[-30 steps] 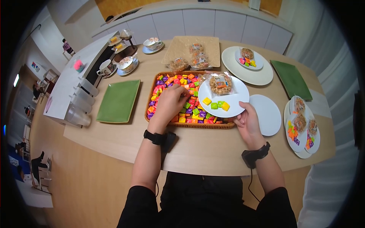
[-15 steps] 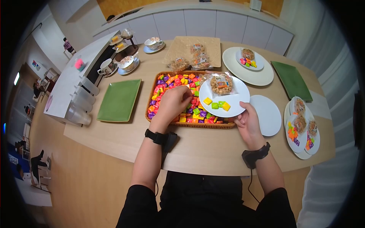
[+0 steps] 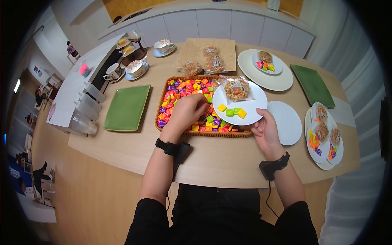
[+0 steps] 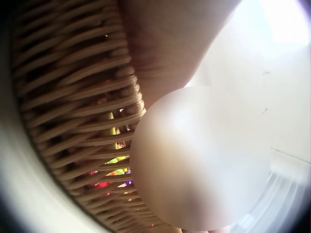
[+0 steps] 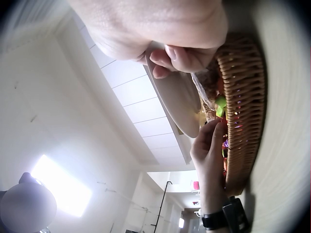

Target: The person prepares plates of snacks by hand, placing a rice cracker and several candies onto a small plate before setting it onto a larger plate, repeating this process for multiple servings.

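Note:
My left hand (image 3: pixel 190 110) reaches down over a wicker basket (image 3: pixel 161 127) heaped with colourful wrapped candies (image 3: pixel 167 104), its fingers bent and their tips among the sweets. I cannot tell whether those fingertips pinch a candy. In my right hand (image 3: pixel 266 132) is a small white plate (image 3: pixel 245 116), gripped by its near edge with the thumb on top and fingers beneath. It is held over the basket's right end. On the plate lie a bagged round grain cake (image 3: pixel 237 90) and several yellow and green candies (image 3: pixel 232 111). The right wrist view shows the plate (image 5: pixel 172 97) edge-on.
Right of the basket lies a white plate (image 3: pixel 286 124); beyond it, filled small plates (image 3: pixel 322 149) crowd an oval plate. Behind are a tan tray (image 3: pixel 185 51) with bagged cakes and a large round plate (image 3: pixel 249 73). Green plates (image 3: pixel 127 108) flank both sides; teacups (image 3: pixel 134 67) stand far left.
My left hand's fingers have shifted slightly among the candies, with the back of the hand turning a little. The right hand and its plate stay put.

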### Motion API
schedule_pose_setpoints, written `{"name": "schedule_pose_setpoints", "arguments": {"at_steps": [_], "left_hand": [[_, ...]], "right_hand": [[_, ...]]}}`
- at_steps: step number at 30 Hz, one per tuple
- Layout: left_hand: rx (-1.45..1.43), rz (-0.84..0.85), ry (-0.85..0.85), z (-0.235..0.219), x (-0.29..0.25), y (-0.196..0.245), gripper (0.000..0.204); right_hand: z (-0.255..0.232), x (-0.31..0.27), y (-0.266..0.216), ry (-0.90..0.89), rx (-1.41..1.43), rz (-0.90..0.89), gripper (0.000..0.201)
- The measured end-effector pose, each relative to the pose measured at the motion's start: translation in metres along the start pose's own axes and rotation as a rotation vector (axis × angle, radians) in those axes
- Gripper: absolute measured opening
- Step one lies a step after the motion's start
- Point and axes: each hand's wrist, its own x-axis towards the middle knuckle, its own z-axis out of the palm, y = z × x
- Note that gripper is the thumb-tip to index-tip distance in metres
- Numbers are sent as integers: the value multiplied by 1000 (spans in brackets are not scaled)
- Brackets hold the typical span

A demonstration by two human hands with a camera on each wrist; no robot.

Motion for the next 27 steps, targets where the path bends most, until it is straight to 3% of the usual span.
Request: {"name": "schedule_pose_setpoints", "arguments": {"at_steps": [5,8,10,11,12,14,16,21,24,27], "left_hand": [[-4,3,3,1,-1,-3,16],[0,7,89,0,1,-2,16],[-164,39,275,-2,3,1,18],[-174,53,290,-4,4,3,19],[-178,54,284,-2,4,5,19],[-544,48,267,1,6,10,20],[-657,84,130,-5,2,25,25],[-578,159,29,6,-5,49,27],[-529,108,-26,8,-7,56,30],[-531,113,8,8,-6,53,32]], "right_hand": [[-2,3,1,5,6,9,14],[-2,3,0,-34,0,-2,14],[-2,3,1,-2,5,9,14],[-1,2,0,1,7,10,14],[2,0,-1,4,2,4,15],[2,-1,-2,4,-2,-8,15],[-1,2,0,4,-10,13,15],[2,-1,-1,13,-15,-2,16],[5,-1,0,19,-25,-5,16],[3,-2,-1,5,-32,-14,16]]}}
